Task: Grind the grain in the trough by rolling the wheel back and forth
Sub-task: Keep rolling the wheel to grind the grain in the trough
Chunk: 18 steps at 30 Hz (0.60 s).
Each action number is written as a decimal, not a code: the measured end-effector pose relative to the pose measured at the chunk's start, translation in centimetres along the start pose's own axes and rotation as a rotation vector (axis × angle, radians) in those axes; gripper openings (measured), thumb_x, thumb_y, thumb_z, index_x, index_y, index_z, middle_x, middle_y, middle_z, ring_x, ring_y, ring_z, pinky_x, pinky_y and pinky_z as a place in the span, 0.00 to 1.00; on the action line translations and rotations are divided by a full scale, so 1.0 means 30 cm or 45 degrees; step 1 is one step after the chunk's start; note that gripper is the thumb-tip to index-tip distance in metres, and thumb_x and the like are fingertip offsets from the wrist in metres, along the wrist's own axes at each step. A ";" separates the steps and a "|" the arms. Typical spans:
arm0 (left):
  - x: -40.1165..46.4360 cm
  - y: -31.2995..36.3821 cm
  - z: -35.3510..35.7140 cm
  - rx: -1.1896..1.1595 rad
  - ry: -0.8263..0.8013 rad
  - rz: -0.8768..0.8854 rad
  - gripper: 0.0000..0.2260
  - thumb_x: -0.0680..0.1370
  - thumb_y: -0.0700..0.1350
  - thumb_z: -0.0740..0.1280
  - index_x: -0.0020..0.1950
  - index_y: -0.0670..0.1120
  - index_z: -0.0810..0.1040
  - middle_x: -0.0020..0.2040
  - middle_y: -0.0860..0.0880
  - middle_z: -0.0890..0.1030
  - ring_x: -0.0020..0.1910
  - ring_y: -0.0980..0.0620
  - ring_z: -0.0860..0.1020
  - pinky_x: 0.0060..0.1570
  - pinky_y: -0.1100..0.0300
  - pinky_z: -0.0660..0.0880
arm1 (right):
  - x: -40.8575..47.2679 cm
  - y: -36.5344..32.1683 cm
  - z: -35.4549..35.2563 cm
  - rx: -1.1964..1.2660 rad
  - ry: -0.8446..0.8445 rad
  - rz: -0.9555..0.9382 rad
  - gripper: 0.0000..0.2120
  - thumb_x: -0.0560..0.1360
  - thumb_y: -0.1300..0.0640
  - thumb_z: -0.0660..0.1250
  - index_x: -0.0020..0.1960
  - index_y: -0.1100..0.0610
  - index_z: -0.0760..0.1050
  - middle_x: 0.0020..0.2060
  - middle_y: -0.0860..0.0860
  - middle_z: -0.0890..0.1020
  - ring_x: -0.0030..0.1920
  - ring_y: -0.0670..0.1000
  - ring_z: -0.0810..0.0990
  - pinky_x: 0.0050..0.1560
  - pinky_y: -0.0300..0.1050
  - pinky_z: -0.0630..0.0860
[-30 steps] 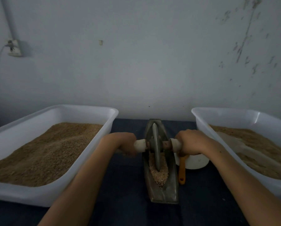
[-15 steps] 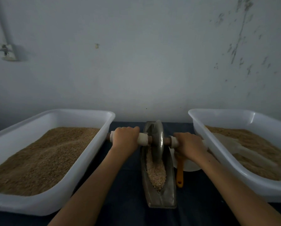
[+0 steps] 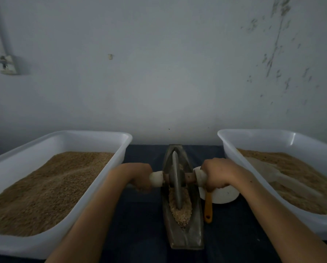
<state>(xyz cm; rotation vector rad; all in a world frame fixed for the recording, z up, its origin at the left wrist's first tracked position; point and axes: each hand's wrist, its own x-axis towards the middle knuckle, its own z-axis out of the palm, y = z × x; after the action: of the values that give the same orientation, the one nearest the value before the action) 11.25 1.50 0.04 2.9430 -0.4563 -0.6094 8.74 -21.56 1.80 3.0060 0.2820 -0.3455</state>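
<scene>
Bare grey wall behind; dark table pushed up against it. Two white tubs flank the work: left tub holds brown grain heaped toward its near side, right tub holds similar grain with a paler patch; which is feed and which is output cannot be told, but both sit within arm's reach of the centre. Trough lies between them, long axis running away from the person, so the stroke is a straight push and pull. Grain sits in the near half of its channel. Wheel stands on edge in the channel about mid-length, its rim biting the far edge of the grain. Axle crosses the trough, giving one grip per side for even downward load. Left hand is wrapped round its pale handle; right hand likewise grips its own. White bowl and orange-handled scoop wait just right of the trough, probably for transfer.
</scene>
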 end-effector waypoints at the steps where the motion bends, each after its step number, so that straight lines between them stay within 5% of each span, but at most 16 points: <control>1: 0.001 -0.002 0.000 -0.009 0.005 0.007 0.07 0.74 0.43 0.70 0.49 0.46 0.75 0.41 0.49 0.79 0.34 0.58 0.75 0.38 0.64 0.70 | 0.002 0.001 0.001 -0.002 0.009 0.000 0.10 0.70 0.55 0.71 0.50 0.56 0.78 0.38 0.50 0.80 0.37 0.48 0.79 0.37 0.40 0.74; 6: 0.028 0.006 0.015 0.115 0.296 -0.084 0.15 0.73 0.48 0.70 0.58 0.47 0.75 0.52 0.47 0.79 0.48 0.50 0.77 0.51 0.55 0.74 | 0.036 0.013 0.037 -0.031 0.244 0.018 0.05 0.71 0.55 0.68 0.40 0.53 0.72 0.39 0.49 0.79 0.40 0.49 0.78 0.39 0.42 0.70; 11: 0.060 0.021 0.062 0.276 0.885 -0.159 0.09 0.76 0.48 0.66 0.54 0.49 0.73 0.50 0.49 0.80 0.49 0.48 0.78 0.42 0.57 0.67 | 0.077 0.010 0.110 -0.030 0.846 0.033 0.08 0.72 0.54 0.67 0.45 0.48 0.67 0.45 0.48 0.80 0.48 0.52 0.79 0.43 0.44 0.62; 18: 0.068 0.005 0.058 0.303 0.796 -0.137 0.11 0.75 0.48 0.67 0.56 0.49 0.74 0.52 0.48 0.80 0.50 0.49 0.78 0.47 0.57 0.72 | 0.080 0.016 0.083 -0.098 0.697 0.013 0.07 0.72 0.55 0.68 0.48 0.50 0.71 0.47 0.49 0.80 0.49 0.51 0.79 0.44 0.43 0.66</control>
<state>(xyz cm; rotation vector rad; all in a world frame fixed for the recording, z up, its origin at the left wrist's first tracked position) 12.29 0.64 -2.28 3.1613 -0.3144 0.3922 10.61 -21.94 -1.15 2.9611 0.3093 0.4882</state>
